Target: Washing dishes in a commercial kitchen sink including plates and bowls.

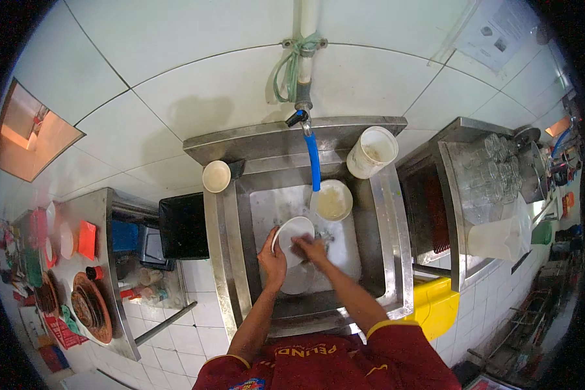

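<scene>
My left hand [273, 261] grips a white bowl or dish [288, 229] by its left rim, tilted over the sink [373, 268]. My right hand [313, 247] is at the inner face of this dish, its fingers blurred; whether it holds a pad or cloth cannot be made out. Just beyond it, a white bowl [334, 201] with cloudy liquid sits in the basin below a blue hose [313, 161]. Under my wrists another pale round dish [297, 283] lies in the basin, partly hidden.
A white tub [372, 152] stands at the sink's back right corner, a small cup [217, 176] at the back left. To the right, a steel table holds glasses [492, 161] and a plastic pitcher [499, 234]. A left table carries stacked brown plates [90, 307]. A yellow bin [434, 307] stands beside the sink.
</scene>
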`<state>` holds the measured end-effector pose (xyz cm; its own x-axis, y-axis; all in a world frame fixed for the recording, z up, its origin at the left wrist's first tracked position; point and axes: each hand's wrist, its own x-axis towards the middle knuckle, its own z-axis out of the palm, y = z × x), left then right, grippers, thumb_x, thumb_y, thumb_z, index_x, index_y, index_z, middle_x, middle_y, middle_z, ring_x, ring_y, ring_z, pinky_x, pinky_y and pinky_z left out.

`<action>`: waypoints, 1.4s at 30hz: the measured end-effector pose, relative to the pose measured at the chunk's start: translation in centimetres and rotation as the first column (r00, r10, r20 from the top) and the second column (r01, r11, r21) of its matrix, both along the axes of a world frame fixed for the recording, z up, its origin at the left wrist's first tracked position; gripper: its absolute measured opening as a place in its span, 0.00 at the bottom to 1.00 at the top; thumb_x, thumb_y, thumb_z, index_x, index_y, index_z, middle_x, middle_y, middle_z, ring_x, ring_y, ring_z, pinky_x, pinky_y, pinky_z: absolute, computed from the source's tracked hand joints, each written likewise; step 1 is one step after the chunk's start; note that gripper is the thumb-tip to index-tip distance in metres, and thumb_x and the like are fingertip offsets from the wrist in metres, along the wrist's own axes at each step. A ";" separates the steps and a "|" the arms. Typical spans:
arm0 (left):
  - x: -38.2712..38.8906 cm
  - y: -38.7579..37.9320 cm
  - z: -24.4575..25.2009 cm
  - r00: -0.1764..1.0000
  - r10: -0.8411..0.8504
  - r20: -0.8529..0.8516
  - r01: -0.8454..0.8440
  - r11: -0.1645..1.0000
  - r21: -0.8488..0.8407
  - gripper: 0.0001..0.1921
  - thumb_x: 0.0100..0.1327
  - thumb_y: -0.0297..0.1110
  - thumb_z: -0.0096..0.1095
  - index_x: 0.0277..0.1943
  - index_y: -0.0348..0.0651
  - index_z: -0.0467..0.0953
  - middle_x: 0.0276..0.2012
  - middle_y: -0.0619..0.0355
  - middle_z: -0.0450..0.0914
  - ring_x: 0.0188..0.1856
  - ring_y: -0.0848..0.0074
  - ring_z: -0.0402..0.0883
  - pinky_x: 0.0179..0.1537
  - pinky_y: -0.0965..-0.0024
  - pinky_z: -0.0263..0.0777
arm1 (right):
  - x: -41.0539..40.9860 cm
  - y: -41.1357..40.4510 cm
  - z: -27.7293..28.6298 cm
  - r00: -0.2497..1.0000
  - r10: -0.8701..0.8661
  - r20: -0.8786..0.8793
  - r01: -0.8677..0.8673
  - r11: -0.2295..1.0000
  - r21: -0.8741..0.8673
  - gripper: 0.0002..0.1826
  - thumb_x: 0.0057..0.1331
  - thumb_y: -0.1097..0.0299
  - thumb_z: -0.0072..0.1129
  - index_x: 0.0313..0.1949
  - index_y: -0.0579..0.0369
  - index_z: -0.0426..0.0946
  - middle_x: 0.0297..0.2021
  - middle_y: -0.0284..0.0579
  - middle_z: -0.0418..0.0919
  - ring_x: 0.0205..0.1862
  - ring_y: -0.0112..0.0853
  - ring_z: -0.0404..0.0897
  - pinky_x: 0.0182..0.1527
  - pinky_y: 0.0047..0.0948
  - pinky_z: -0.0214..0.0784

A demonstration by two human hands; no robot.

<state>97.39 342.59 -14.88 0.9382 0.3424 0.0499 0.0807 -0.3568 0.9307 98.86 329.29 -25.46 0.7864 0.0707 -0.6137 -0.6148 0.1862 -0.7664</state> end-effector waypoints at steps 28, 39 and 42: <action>2.7 4.3 -11.0 0.863 0.160 -0.480 -0.472 0.596 -0.650 0.19 0.65 0.40 0.52 0.53 0.36 0.69 0.42 0.48 0.77 0.42 0.63 0.78 0.43 0.65 0.74 | -2.8 1.5 11.1 0.879 0.438 0.187 -0.334 0.847 -0.415 0.24 0.65 0.53 0.48 0.43 0.68 0.73 0.29 0.54 0.79 0.29 0.37 0.79 0.36 0.35 0.70; 3.5 -2.4 -4.8 0.822 -0.451 -0.347 -0.163 0.397 -0.903 0.21 0.60 0.35 0.59 0.55 0.39 0.67 0.43 0.54 0.77 0.40 0.69 0.79 0.40 0.66 0.75 | 0.8 -1.2 8.0 0.953 -0.271 -0.136 0.303 0.858 0.414 0.34 0.65 0.42 0.44 0.58 0.58 0.62 0.48 0.43 0.72 0.49 0.33 0.71 0.52 0.33 0.63; 5.2 2.1 -6.4 0.847 -0.462 -0.262 -0.084 0.371 -0.925 0.21 0.60 0.35 0.59 0.55 0.40 0.66 0.43 0.54 0.77 0.41 0.68 0.79 0.40 0.64 0.75 | -1.5 0.4 9.7 0.982 -0.186 0.017 0.178 0.961 0.211 0.26 0.67 0.50 0.44 0.56 0.57 0.61 0.46 0.38 0.71 0.46 0.29 0.71 0.51 0.30 0.63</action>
